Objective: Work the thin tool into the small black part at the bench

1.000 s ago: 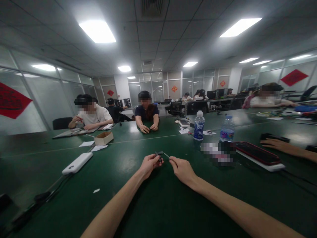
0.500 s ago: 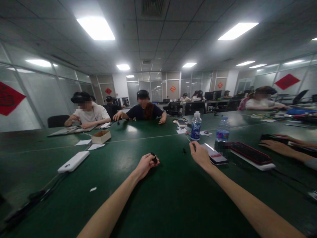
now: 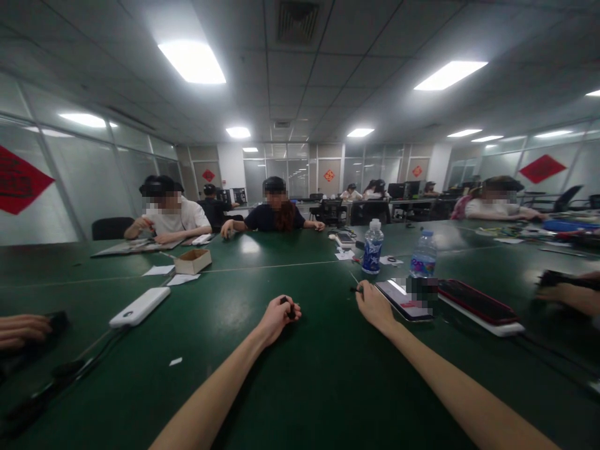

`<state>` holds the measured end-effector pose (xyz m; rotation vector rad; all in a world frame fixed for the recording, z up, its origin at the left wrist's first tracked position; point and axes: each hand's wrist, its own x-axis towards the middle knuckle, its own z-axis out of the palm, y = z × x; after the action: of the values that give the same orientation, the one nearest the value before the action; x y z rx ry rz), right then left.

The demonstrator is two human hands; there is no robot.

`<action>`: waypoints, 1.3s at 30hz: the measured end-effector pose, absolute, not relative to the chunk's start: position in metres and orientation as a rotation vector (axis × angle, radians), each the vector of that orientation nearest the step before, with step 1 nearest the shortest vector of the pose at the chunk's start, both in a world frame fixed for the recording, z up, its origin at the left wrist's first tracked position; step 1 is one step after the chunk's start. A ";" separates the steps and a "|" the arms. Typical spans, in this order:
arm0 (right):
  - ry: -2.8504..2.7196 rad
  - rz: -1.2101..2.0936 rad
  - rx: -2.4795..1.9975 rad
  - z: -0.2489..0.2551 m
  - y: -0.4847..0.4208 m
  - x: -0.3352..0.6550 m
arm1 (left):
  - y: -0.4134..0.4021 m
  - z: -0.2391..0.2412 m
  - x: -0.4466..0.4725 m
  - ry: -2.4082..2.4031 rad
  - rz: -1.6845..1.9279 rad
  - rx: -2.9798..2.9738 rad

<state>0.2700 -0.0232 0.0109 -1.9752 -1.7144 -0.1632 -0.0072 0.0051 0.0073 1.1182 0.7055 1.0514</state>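
Black part in left hand, fingers curled round it.
Right hand: fingers pinching thin rod, small dark piece at tips.

Green counter, seamed across. Toward its left edge lie a white device and a scrap; nearer the far edge, a box beside papers; toward the right edge, two bottles and a phone.

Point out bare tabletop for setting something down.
Bare green table lies between the left hand and right hand, and from left hand to white device. Right of the right hand is crowded: phone, red-edged phone, bottles.
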 end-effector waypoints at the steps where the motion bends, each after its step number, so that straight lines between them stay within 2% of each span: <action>1: -1.734 -0.178 -1.979 0.010 -0.021 0.269 | 0.006 0.006 -0.007 0.695 1.054 1.118; 11: -1.794 -0.166 -2.086 0.016 0.005 0.268 | 0.004 0.005 -0.006 0.662 1.118 1.084; 18: -1.885 -0.107 -1.955 0.015 -0.001 0.267 | -0.002 0.013 -0.010 0.653 1.051 1.128; 21: -1.964 -0.072 -1.806 0.020 -0.012 0.250 | -0.007 0.018 -0.008 0.785 0.974 1.267; 25: -2.044 -0.020 -1.362 0.033 -0.032 0.209 | -0.015 0.028 -0.004 1.041 0.847 1.510; 29: -2.136 -0.011 -1.070 0.035 -0.050 0.175 | -0.024 0.047 -0.009 1.060 0.725 1.712; 36: -2.245 -0.185 -0.809 0.022 -0.062 0.152 | -0.042 0.078 -0.036 1.146 0.416 1.938; 39: -2.370 -0.276 -0.702 0.025 -0.075 0.144 | -0.057 0.085 -0.058 1.169 0.296 2.216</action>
<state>0.1435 -0.0752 0.0248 -0.7016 -2.3700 -0.2758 -0.0582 -0.0574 0.0850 2.2161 1.1692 0.2960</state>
